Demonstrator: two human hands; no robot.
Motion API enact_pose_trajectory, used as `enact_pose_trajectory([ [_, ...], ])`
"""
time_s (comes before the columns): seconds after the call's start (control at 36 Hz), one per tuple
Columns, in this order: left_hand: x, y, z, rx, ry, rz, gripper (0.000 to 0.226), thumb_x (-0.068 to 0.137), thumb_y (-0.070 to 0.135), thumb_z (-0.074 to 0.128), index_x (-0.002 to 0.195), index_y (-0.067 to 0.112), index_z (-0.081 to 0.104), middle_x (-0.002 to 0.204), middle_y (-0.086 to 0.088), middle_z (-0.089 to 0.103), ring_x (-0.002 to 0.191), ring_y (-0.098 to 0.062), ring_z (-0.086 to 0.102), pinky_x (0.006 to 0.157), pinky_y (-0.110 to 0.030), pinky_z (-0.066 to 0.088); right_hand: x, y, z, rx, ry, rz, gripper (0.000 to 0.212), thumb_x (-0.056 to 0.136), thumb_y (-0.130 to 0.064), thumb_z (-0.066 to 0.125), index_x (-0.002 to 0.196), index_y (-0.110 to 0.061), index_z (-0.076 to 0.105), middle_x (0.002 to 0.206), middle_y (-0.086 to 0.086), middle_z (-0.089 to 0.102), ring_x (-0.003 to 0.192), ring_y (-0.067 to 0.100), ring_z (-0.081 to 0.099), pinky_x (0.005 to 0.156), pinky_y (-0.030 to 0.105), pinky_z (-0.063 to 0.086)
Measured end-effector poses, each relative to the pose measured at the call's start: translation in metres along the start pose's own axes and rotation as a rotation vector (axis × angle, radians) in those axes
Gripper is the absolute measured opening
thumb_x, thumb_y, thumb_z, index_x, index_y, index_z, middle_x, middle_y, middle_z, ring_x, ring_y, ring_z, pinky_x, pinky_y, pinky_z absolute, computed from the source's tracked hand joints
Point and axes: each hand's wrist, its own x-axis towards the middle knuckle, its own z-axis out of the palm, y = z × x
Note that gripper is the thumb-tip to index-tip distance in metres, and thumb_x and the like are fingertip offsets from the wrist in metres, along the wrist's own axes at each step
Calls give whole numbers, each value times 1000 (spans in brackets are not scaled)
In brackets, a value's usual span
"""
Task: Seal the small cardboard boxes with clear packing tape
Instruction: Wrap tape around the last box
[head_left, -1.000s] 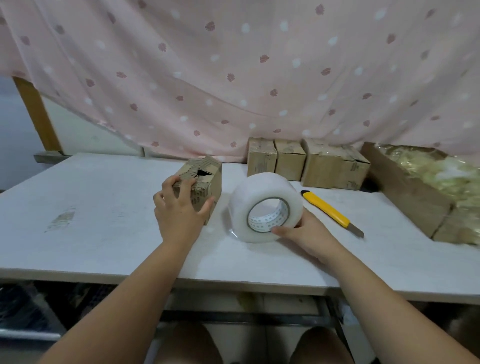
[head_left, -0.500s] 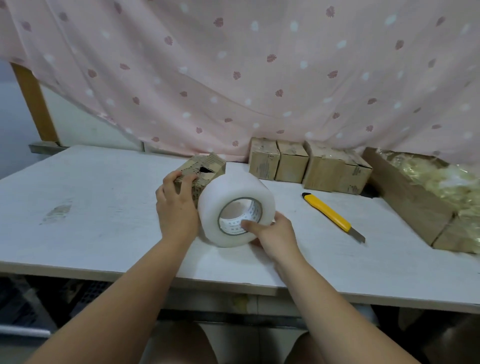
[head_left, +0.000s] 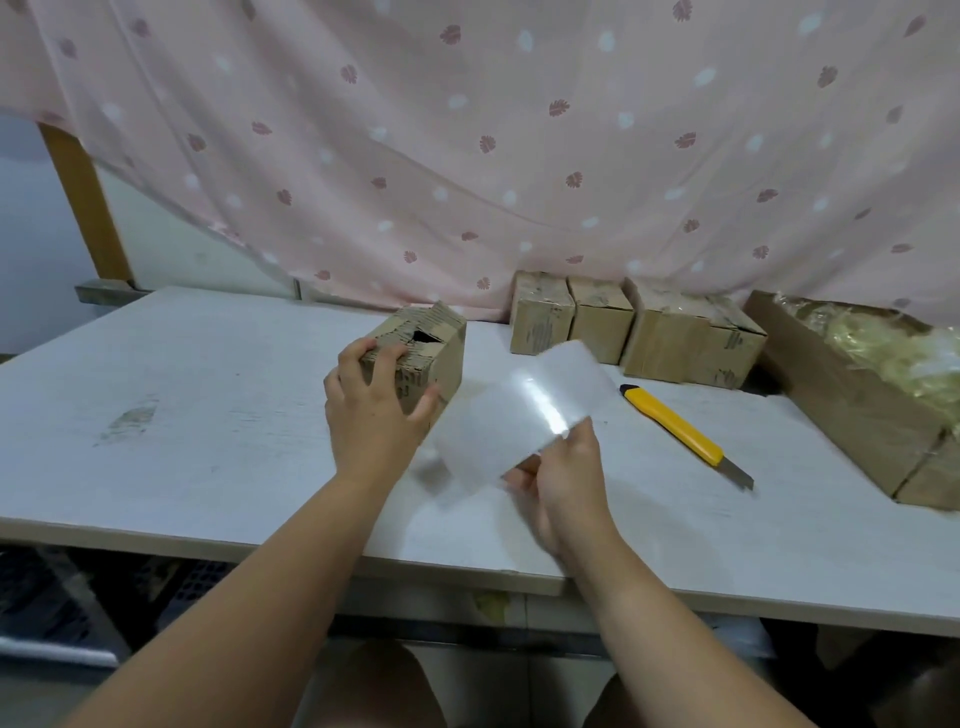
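A wooden post (head_left: 83, 202) stood at the upper left of the frame, half covered by a pink curtain (head_left: 467, 130) printed with leaves and pale dots, which hung across the whole top; below it lay a white table (head_left: 182, 415) with a greyish scuff mark (head_left: 130, 423) at centre left; just left of centre the left hand (head_left: 371, 415) gripped the small cardboard box (head_left: 447, 364), fingers curled over its near top edge and thumb pressed against its right face; the box sat on the table with a dark gap showing between its top flaps, and the black print on its side was too blurred to read; at centre the tape roll (head_left: 519, 415), smeared by motion and glinting, was tilted just beside the box; the right hand (head_left: 566, 483) pinched the roll's lower right end, thumb on top and fingers underneath; behind, a row of taped boxes (head_left: 623, 332) stood against the curtain, their markings illegible; right of centre a yellow utility knife (head_left: 675, 426) lay on the table, blade end towards the lower right; at the right edge an open carton (head_left: 831, 389) held crumpled clear plastic (head_left: 893, 348).
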Motion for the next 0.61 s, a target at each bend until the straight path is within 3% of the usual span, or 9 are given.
enact_pose_trajectory([
  [0.08,-1,2,-1,-8,-6,23,52,82,47,65,126,24,55,140,-2,34,123,-33,33,98,-47,42,5,-14,2,138,-8,-77,38,102,-16,52,138,-8,44,116,16,65,97,28,69,68,37,57],
  [0.17,-4,7,-3,22,-26,89,51,79,53,62,122,25,59,134,-3,39,116,-33,37,93,-43,43,7,-36,4,288,-21,-132,41,103,-18,48,143,-22,40,128,12,62,105,30,68,71,37,58],
  [0.22,-8,13,-5,44,-29,160,49,77,50,66,118,23,64,128,-5,45,109,-33,41,81,-40,48,8,-47,4,347,-39,-148,41,103,-19,47,143,-27,41,128,9,63,104,29,69,72,37,59],
  [0.31,-14,24,-6,89,-42,270,45,73,45,76,110,20,69,116,-7,53,96,-36,49,59,-33,46,8,-58,3,386,-59,-159,40,104,-18,45,145,-21,41,131,12,61,95,25,71,72,35,59],
  [0.39,-20,34,-7,88,-35,355,39,74,40,79,106,20,72,106,-8,57,86,-34,51,52,-28,41,8,-67,3,456,-24,-135,38,105,-14,41,142,-12,44,120,13,65,86,23,72,66,32,59],
  [0.53,-29,54,-8,-81,-102,416,30,81,29,76,108,16,73,107,-6,57,90,-25,55,68,-34,51,16,-86,-2,664,81,14,13,98,-15,55,105,-6,62,80,12,75,68,25,73,64,38,62],
  [0.61,-33,66,-9,-129,-202,432,29,84,30,72,111,19,73,115,-1,58,100,-21,55,79,-33,50,21,-95,-6,743,120,56,17,97,-16,57,111,-6,61,77,15,74,65,27,73,59,40,61],
])
